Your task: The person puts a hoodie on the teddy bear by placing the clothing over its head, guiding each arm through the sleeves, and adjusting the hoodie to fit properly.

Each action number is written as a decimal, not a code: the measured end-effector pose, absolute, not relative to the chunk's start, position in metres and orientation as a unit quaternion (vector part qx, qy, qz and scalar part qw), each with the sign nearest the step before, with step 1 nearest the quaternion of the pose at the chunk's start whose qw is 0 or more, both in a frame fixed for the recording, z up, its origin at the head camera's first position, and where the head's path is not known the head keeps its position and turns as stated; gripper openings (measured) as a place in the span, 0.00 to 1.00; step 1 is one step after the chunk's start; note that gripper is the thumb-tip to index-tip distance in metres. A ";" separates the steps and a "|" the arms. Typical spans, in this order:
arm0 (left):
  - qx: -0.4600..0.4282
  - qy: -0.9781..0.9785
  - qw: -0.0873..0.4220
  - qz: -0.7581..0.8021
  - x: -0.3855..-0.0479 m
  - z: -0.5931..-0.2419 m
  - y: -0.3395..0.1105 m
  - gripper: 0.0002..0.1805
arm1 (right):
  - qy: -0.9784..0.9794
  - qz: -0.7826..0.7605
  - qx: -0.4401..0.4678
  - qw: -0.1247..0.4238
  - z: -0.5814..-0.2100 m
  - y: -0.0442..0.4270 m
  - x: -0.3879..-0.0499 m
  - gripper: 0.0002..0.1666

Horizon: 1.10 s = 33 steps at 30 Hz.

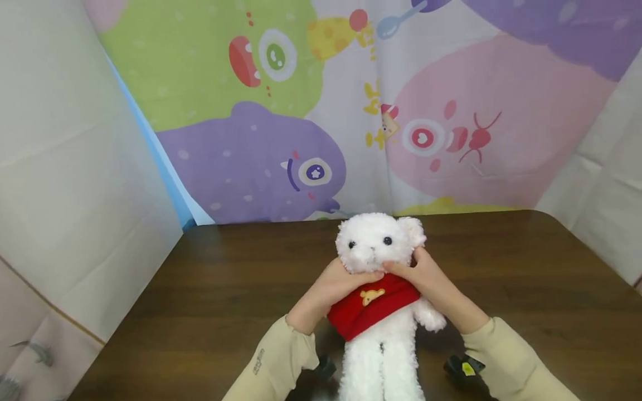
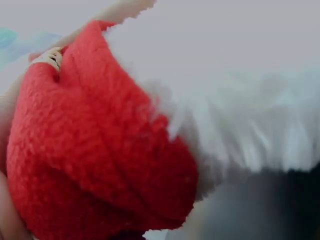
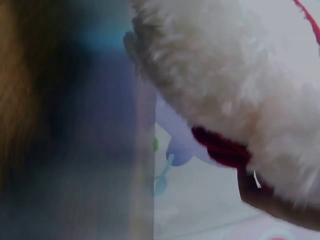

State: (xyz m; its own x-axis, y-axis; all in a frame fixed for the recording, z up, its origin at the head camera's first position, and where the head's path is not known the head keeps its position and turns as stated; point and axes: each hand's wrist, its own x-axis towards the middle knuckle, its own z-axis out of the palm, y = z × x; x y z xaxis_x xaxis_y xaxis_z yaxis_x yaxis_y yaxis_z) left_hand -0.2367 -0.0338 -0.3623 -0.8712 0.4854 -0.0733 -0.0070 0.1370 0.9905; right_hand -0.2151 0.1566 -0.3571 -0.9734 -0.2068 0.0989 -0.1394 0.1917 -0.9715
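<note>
A white fluffy toy bear with black eyes stands upright in the head view, wearing a red top that has a small yellow bear patch. My left hand grips it at the neck, thumb across the top's upper edge. From the other side my right hand holds the neck, thumb under the chin; the fingers behind are hidden. Red cloth bunches beside white fur in the left wrist view. The right wrist view shows fur and part of a finger beneath it.
The dark wooden table extends around the bear. Dark objects lie by both sleeves, one with a yellow mark. A cartoon-printed cloth hangs behind the table, with pale cloths at both sides.
</note>
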 end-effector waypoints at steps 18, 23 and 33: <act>0.136 0.736 0.138 0.648 -0.246 -0.350 -0.052 0.23 | 0.748 -0.328 -0.438 -0.375 -0.374 0.174 -0.224 0.19; 0.120 0.724 0.117 0.670 -0.248 -0.353 -0.047 0.23 | 0.741 -0.381 -0.415 -0.366 -0.379 0.172 -0.224 0.06; 0.027 0.685 0.060 0.726 -0.254 -0.350 -0.042 0.18 | 0.792 -0.377 -0.345 -0.333 -0.383 0.187 -0.227 0.21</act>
State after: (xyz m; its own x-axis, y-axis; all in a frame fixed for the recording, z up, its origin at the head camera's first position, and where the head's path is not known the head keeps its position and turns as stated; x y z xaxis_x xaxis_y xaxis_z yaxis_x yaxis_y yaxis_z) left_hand -0.2536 -0.0425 -0.3504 -0.9912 0.1250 -0.0427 -0.0499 -0.0551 0.9972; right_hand -0.2267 0.1870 -0.3830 -0.5403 -0.2955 0.7879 -0.7978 0.4776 -0.3679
